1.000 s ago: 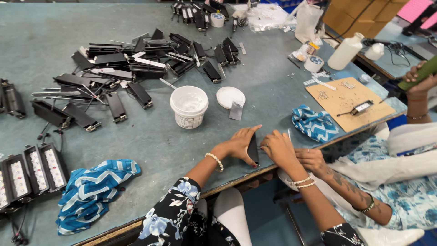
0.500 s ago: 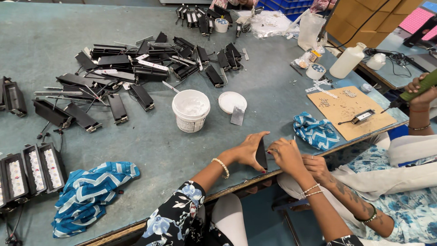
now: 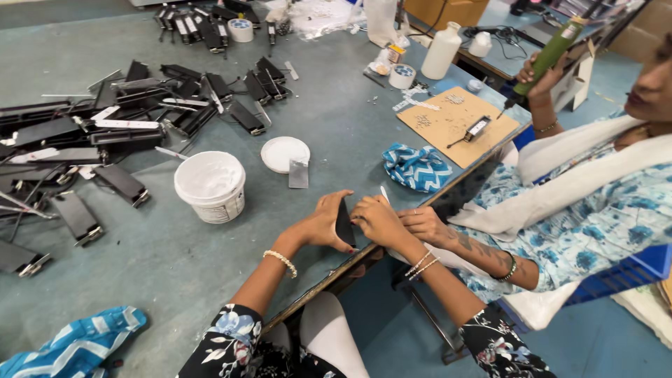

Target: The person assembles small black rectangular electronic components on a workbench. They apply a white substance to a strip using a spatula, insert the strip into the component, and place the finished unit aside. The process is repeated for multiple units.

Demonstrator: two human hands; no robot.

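Head view, single moment.

Small black plate: flat, dark, roughly rectangular, matte, standing on edge and slightly tilted. Position: just below the centre of the frame, at the near edge of the grey-green table. Surface detail too small to tell.

Left hand: fingers curled around the plate's left face, thumb up along its upper edge; closed on the plate. Bead bracelet on the wrist.

Right hand: fingers bent against the plate's right side, touching it, partly closed; whether it truly grips cannot be told. Thin bangles on the wrist.

A neighbouring person's hand rests just right of the right hand, touching or nearly so.

Surroundings:
- White tub holding white paste, left of centre; its round white lid lies just beyond, with a small grey plate overlapping the lid's edge.
- Heap of long black parts, upper left.
- Blue patterned cloth, right of centre; another blue cloth at lower left.
- Cardboard sheet, upper right.
- The neighbour's other hand holds a green power tool, top right.
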